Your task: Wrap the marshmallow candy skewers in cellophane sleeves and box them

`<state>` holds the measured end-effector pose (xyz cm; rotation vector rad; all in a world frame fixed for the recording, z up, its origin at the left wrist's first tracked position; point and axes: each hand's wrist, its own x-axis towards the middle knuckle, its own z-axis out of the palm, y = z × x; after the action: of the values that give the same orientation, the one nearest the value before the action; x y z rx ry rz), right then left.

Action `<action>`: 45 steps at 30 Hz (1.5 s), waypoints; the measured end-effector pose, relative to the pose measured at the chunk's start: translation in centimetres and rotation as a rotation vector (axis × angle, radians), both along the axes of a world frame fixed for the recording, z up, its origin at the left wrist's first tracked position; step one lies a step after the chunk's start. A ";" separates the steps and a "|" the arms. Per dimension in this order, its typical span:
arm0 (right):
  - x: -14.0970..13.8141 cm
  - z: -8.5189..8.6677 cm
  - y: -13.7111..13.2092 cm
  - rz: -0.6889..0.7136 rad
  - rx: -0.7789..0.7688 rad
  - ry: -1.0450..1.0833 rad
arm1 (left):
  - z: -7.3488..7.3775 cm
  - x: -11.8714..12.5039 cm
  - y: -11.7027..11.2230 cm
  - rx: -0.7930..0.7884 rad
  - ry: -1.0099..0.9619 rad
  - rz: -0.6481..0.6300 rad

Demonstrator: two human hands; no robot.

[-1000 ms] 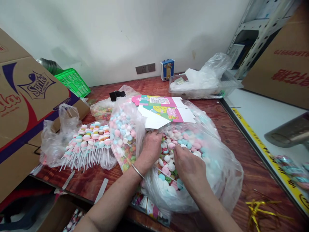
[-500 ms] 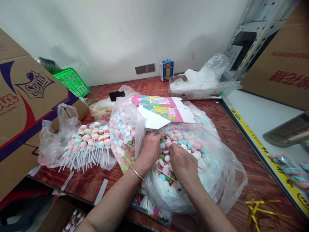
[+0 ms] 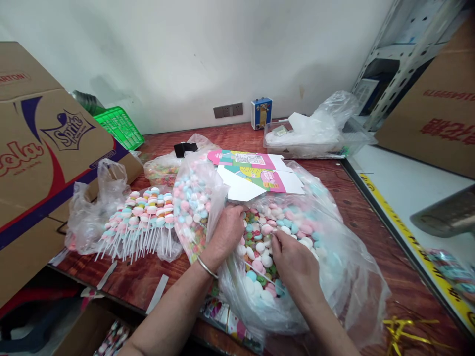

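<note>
Pastel pink, blue and white marshmallows (image 3: pixel 261 259) mixed with colourful gummies fill an open clear plastic bag (image 3: pixel 349 277). At the bag's left side my left hand (image 3: pixel 229 228) is closed, its fingertips by the candy; whatever they hold is hidden. My right hand (image 3: pixel 297 259) is in a pinch over the middle of the marshmallows, and I cannot make out anything between its fingers. A white stick lies among the sweets between my hands. Left of the bag, several candy skewers (image 3: pixel 148 212) on white sticks lie on plastic.
A flat printed carton (image 3: pixel 256 173) lies across the bags. Behind stand a blue box (image 3: pixel 261 113) and a clear tray (image 3: pixel 315 143) with plastic. A cardboard box (image 3: pixel 33 158) borders the left, a green basket (image 3: pixel 118 128) behind it. Gold ties (image 3: pixel 404 333) lie right.
My right hand has shifted slightly right and down, away from my left hand. My left hand stays at the bag's left side. The whole view has moved a little.
</note>
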<state>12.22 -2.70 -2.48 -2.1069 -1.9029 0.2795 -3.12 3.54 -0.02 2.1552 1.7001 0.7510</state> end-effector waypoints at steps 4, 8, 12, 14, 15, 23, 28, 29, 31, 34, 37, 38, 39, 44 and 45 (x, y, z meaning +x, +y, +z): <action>-0.9 0.6 0.4 0.025 0.007 -0.097 | 0.1 0.2 -0.2 -0.011 0.004 0.008; -2.0 1.8 0.9 0.060 0.000 -0.158 | 0.1 0.3 -0.2 -0.016 -0.002 0.010; -2.9 2.6 1.4 0.074 -0.014 -0.153 | -0.4 0.1 -0.1 -0.003 -0.009 -0.001; -2.8 2.3 1.6 0.081 -0.016 -0.122 | -0.6 -0.1 0.0 -0.006 -0.024 0.000; -2.6 2.0 1.7 0.076 -0.015 -0.100 | -0.6 -0.2 0.0 -0.009 -0.036 0.002; 0.3 -1.1 0.1 0.058 0.018 0.150 | 0.0 -0.7 -0.1 -0.077 -0.180 -0.017; 0.7 -1.5 -1.0 0.082 0.110 0.433 | 0.7 -0.8 -0.6 -0.455 -0.564 -0.051; 0.7 -1.4 -1.2 0.079 0.132 0.488 | 0.8 -0.7 -0.8 -0.548 -0.679 -0.046; 0.6 -1.1 -1.7 0.096 0.182 0.549 | 0.9 -0.7 -1.2 -0.660 -0.925 -0.021; 0.6 -0.8 -3.0 0.193 0.263 0.588 | 0.9 -0.7 -2.4 -0.737 -1.226 -0.004; 0.8 -1.0 -5.0 0.231 0.304 0.582 | 0.5 -0.4 -4.5 -0.827 -1.363 -0.012; 0.9 -1.3 -5.8 0.224 0.306 0.580 | 0.3 -0.2 -5.4 -0.855 -1.387 -0.012; 0.9 -1.6 -6.7 0.214 0.304 0.581 | 0.1 0.0 -6.4 -0.879 -1.409 -0.006; 0.5 -2.9 -9.9 0.234 0.298 0.570 | -0.6 0.7 -10.2 -0.908 -1.424 0.113; 0.3 -2.9 -10.2 0.246 0.300 0.574 | -0.7 0.8 -10.5 -0.903 -1.405 0.132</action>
<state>12.50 -12.89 -5.41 -1.4041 -1.7143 0.5443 -2.35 -6.97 -0.73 0.5351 0.9875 0.9032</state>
